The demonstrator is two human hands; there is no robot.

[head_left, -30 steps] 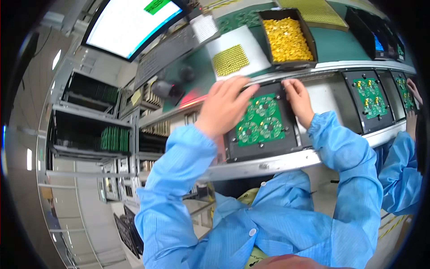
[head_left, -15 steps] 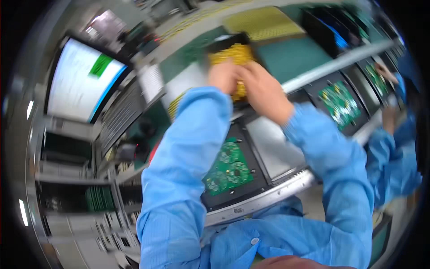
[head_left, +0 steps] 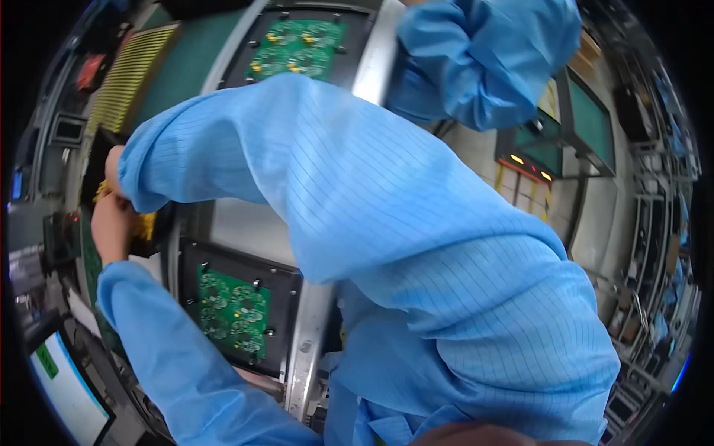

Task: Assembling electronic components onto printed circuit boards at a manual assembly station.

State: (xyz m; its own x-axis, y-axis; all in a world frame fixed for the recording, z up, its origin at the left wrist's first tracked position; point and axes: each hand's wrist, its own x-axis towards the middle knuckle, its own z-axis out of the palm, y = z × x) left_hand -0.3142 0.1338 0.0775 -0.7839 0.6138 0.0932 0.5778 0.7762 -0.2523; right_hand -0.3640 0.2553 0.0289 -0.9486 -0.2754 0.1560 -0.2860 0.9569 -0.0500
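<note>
Both my hands are close together at the far left, over a black bin [head_left: 162, 223] of small yellow parts [head_left: 143, 225]. My left hand [head_left: 111, 223] is bent with its fingers drawn together at the yellow parts; what it grips is too small to make out. My right hand [head_left: 113, 169] is just beyond it, its fingers mostly hidden by the sleeve cuff and the left hand. A green circuit board [head_left: 236, 308] lies in a black carrier [head_left: 279, 297] between my forearms, held by small black clips.
Another green board [head_left: 297, 46] with yellow parts sits in a black carrier farther along the metal rail [head_left: 375, 59]. A co-worker's blue sleeve [head_left: 483, 59] is near it. A ridged yellow stack [head_left: 132, 78] lies beyond the bin. A monitor [head_left: 71, 390] stands at lower left.
The view has swung right, so the bin and my hands now appear at the far left. Both hands stay at the yellow parts, and my right arm now crosses the middle of the view.
</note>
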